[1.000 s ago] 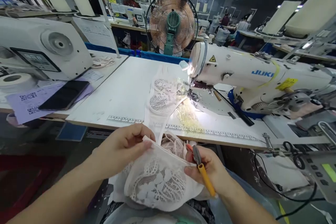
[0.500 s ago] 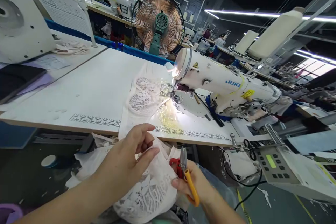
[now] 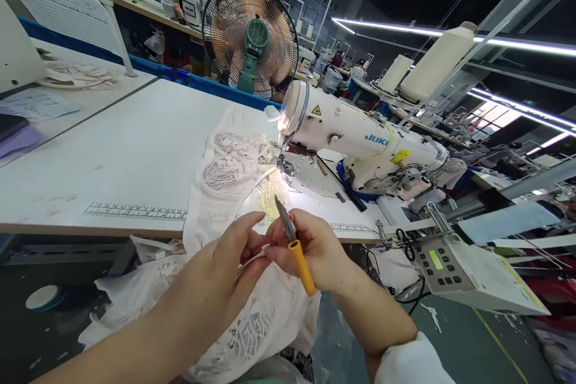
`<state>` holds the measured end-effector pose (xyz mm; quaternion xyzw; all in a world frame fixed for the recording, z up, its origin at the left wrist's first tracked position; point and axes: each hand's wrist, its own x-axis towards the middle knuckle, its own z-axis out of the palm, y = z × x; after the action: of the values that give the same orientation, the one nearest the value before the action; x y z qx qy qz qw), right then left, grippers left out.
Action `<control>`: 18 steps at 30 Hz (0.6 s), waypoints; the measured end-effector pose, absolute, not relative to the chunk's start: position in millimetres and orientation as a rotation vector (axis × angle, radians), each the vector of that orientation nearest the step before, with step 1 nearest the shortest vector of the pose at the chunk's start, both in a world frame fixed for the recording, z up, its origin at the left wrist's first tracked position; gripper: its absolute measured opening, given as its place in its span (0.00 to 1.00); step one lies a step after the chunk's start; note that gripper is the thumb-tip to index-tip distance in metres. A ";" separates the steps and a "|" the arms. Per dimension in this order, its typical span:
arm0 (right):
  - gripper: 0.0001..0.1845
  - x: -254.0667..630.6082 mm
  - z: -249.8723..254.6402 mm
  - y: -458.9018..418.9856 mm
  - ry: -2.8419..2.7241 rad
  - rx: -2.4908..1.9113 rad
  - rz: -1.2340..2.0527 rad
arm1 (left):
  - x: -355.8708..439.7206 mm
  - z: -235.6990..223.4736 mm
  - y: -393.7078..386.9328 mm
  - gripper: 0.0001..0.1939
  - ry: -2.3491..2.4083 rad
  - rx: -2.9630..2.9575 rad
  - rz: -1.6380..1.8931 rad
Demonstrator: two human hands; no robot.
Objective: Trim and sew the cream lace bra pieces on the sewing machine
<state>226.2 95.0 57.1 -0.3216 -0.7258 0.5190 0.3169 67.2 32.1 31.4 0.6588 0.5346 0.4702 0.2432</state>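
My left hand is closed, pinching the edge of a white lace bra that hangs below the table's front edge. Close against it, my right hand is closed around small scissors with an orange handle, blades pointing up and away. Its thumb and fingertips also meet the fabric edge beside my left fingers. Another lace part of the white garment lies on the table, reaching to the needle area of the sewing machine. My fingers hide the exact spot being pinched.
The white table has a printed ruler along its front edge. Behind it stands a large fan. Thread cones rise at the right, above a control box. More white fabric hangs at the lower left.
My right hand has come up and left with the scissors, meeting my left hand at the fabric edge. The view has shifted slightly to the right.
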 end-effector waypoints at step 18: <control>0.32 237.3 37.9 118.2 -2.165 -0.752 1.512 | 51.2 40.9 48.2 0.23 1.207 1.070 0.918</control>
<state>237.3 118.2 37.9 -0.2686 -0.7731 0.5399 0.1966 51.2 48.2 40.9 0.4615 0.5204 0.3958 0.5996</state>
